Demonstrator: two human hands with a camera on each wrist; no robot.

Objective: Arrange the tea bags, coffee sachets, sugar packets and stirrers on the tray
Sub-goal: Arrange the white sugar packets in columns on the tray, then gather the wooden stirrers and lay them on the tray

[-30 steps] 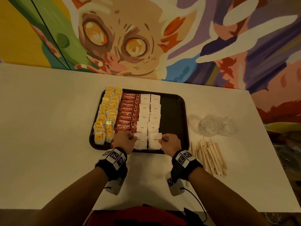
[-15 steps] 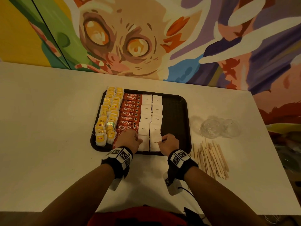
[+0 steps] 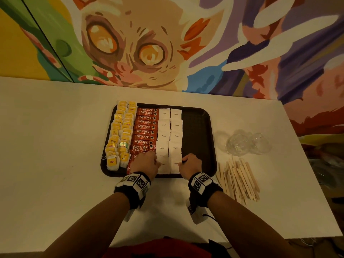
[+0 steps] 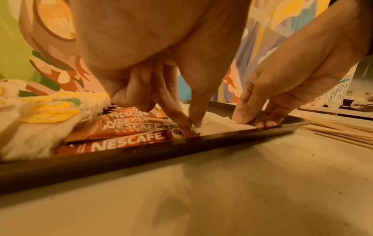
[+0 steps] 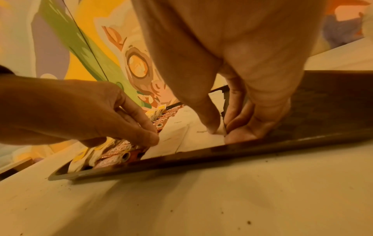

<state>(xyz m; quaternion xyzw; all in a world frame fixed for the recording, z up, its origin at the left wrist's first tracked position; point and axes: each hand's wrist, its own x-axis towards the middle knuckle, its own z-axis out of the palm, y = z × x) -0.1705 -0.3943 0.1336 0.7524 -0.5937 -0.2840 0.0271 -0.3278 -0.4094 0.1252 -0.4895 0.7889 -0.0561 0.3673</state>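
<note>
A dark tray [image 3: 197, 138] holds yellow tea bags [image 3: 121, 135] on its left, red Nescafe sachets [image 3: 145, 131] beside them, then two columns of white sugar packets [image 3: 169, 136]. My left hand [image 3: 149, 162] pinches the left edge of the nearest sugar packet [image 4: 218, 124] between thumb and forefinger [image 4: 190, 124]. My right hand [image 3: 189, 164] pinches the right edge of the neighbouring nearest packet [image 5: 191, 137], thumb and fingers meeting at the packet's edge [image 5: 222, 131]. Wooden stirrers [image 3: 240, 179] lie in a loose pile on the table, right of the tray.
Crumpled clear plastic bags [image 3: 245, 142] lie on the white table [image 3: 55, 146] beyond the stirrers. The tray's right third is bare. A painted mural wall [image 3: 167, 43] rises behind the table. The table's right edge is close to the stirrers.
Both hands have drawn closer together at the tray's near edge. The two nearest sugar packets have moved inward, closer into line with their columns.
</note>
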